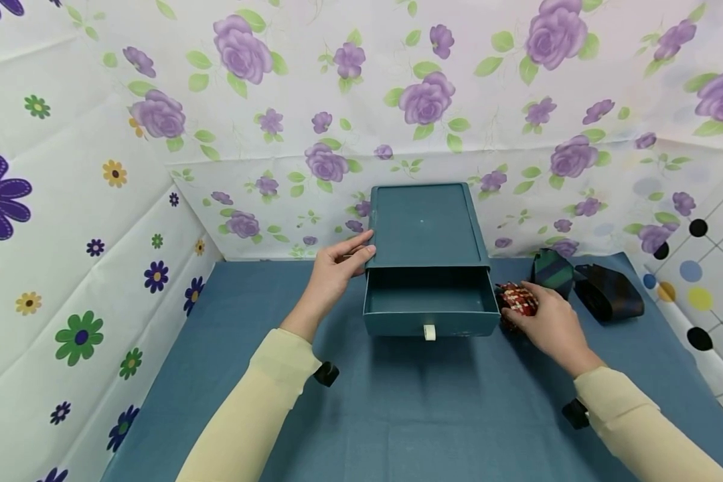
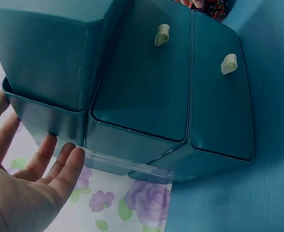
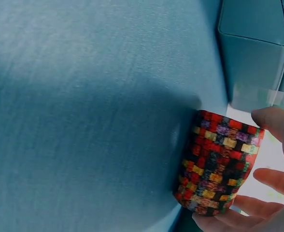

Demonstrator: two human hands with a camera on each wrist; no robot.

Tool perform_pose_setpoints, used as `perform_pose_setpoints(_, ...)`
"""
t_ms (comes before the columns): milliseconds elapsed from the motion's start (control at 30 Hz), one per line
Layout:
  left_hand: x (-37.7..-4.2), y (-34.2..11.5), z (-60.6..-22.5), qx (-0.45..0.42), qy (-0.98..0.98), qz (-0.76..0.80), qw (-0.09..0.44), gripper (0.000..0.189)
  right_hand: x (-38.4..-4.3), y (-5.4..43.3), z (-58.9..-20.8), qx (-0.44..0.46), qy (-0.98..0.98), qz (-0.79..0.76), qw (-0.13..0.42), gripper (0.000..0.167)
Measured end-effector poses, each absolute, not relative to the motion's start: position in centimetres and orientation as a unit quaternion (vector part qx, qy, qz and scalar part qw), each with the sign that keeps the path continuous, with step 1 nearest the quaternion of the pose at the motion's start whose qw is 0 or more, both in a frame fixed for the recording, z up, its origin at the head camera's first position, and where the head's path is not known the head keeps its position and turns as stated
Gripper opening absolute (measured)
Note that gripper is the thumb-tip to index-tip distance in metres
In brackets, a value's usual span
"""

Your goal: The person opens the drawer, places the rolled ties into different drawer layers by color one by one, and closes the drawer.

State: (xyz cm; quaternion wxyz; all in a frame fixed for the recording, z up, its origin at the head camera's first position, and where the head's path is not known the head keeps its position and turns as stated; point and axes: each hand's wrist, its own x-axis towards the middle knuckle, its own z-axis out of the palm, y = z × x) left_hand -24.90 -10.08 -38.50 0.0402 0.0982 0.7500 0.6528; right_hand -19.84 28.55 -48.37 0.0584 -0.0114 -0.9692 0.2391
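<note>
A teal drawer cabinet (image 1: 424,224) stands against the back wall, its top drawer (image 1: 430,294) pulled out and bare inside. The left wrist view shows two closed drawers (image 2: 142,72) below it, with cream pull tabs. My left hand (image 1: 343,264) rests its fingertips against the cabinet's left side, fingers loosely extended. To the right of the cabinet, my right hand (image 1: 551,325) grips a rolled necktie (image 3: 219,164) with a red, black and yellow checked weave, thumb at one edge and fingers at the other.
Behind the right hand lie a green and navy striped rolled tie (image 1: 552,271) and a dark rolled tie (image 1: 608,292). Blue cloth (image 1: 397,422) covers the table. A flower-printed sheet (image 1: 337,100) hangs close behind the cabinet.
</note>
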Motion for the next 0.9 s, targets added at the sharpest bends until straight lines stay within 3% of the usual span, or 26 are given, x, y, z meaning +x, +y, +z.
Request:
perform_pose_setpoints(367, -24.8, -10.1, -38.3, 0.096, 0.751, 0.652, 0.043, 0.042, -19.6, 28.7, -49.0, -0.023, -0.968, 0.245, 0.057, 0.081)
perform_pose_setpoints(500, -24.4, -10.1, -37.5, 0.093, 0.748, 0.655, 0.055, 0.042, -19.7, 28.9, -49.1, -0.045, -0.961, 0.269, 0.053, 0.090)
perform_pose_setpoints(600, -23.8, -10.0, -36.6, 0.094, 0.746, 0.656, 0.062, 0.042, -19.8, 29.2, -48.9, -0.072, -0.949, 0.304, 0.036, 0.094)
perform_pose_setpoints(900, -23.8, -10.0, -36.8, 0.094, 0.745, 0.658, 0.058, 0.042, -20.0, 30.5, -48.3, -0.147, -0.936, 0.318, -0.036, 0.082)
